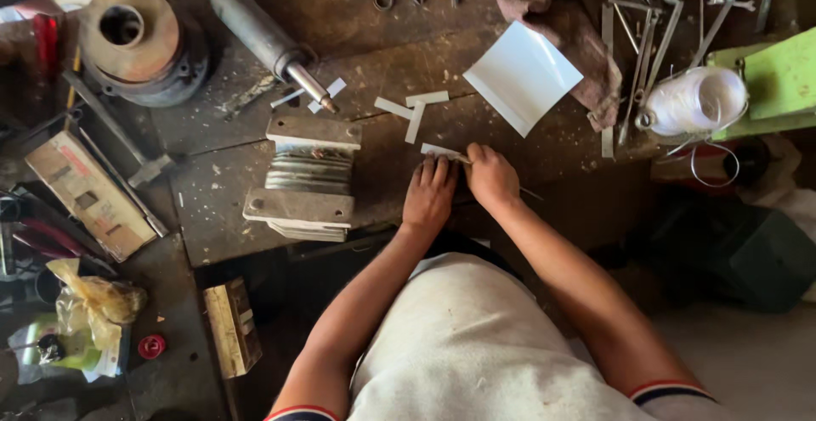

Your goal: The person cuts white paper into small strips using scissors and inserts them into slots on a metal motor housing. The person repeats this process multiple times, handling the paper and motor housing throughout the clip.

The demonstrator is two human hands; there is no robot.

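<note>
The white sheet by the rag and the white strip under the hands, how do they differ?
The white sheet is a broad, curved rectangle; the white strip is a narrow sliver. The white sheet lies untouched, resting partly on the brown rag; the white strip is pinned flat on the workbench by the left hand and right hand. Both look like the same glossy white material.

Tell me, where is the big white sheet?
In the head view, the big white sheet lies on the wooden workbench, up and right of both hands, its right edge on a brown rag, with small white strips to its left.
</note>
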